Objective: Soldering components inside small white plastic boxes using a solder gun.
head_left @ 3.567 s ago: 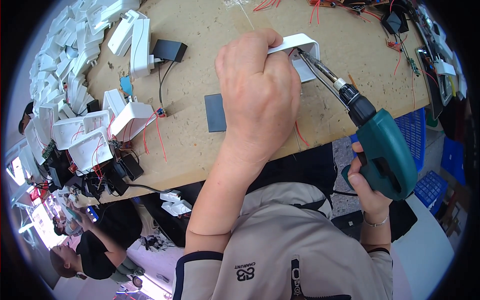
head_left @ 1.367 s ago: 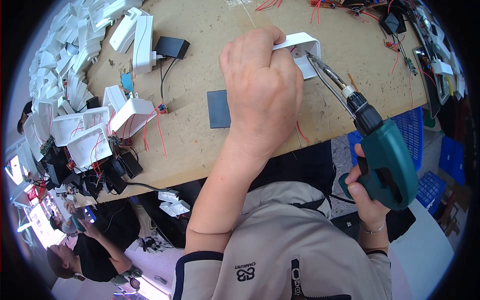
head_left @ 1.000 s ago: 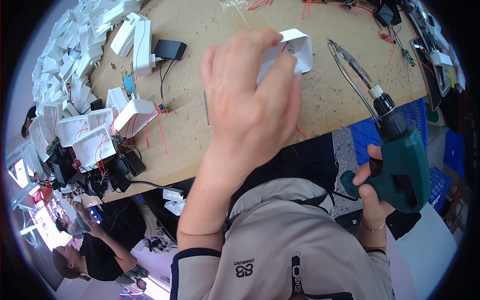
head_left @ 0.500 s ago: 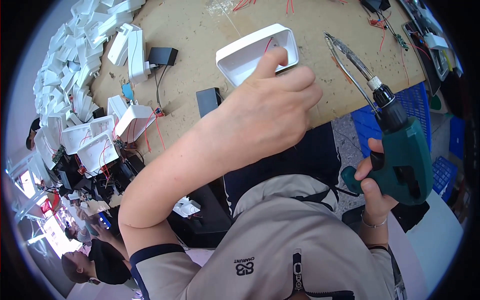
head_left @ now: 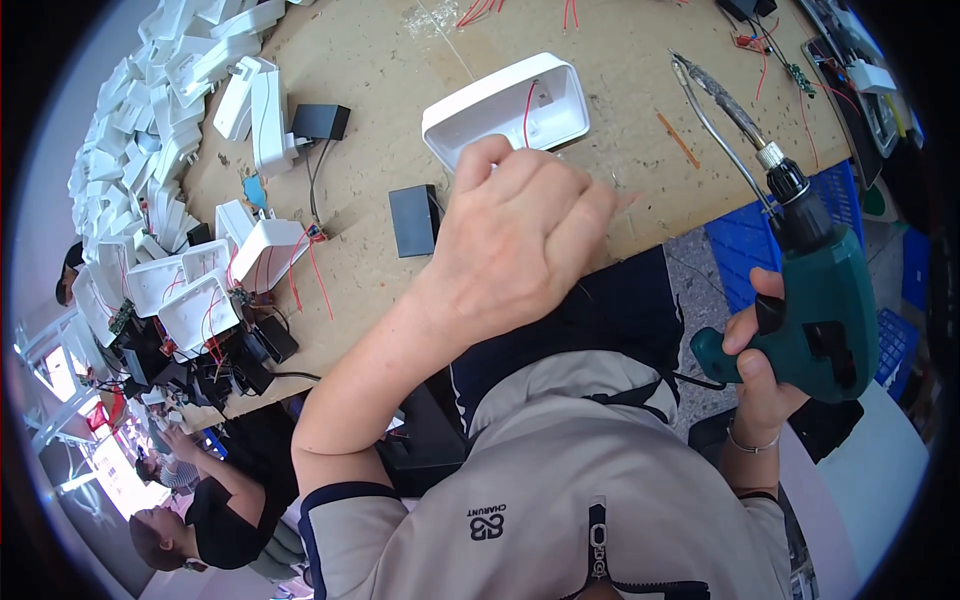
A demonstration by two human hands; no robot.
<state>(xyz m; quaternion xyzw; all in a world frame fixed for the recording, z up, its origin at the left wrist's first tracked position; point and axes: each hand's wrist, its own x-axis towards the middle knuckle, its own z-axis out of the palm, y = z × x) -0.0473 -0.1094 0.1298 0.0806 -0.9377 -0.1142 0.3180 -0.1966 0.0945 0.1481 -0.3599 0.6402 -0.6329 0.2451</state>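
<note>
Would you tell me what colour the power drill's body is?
Teal green, with black trim, on the pistol-shaped power drill; head view.

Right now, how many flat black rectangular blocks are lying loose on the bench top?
2. One black block lies just left of the left hand; another black block sits farther up-left beside upright white housings. More may hide in the cluttered pile at the left edge.

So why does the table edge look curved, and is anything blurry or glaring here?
Head view: the fisheye lens bends the wooden table toward the dark round rim. Light is even and soft, with bright glare only at the lower left edge. The left hand, the white casing and the green drill in the right hand look sharp.
</note>
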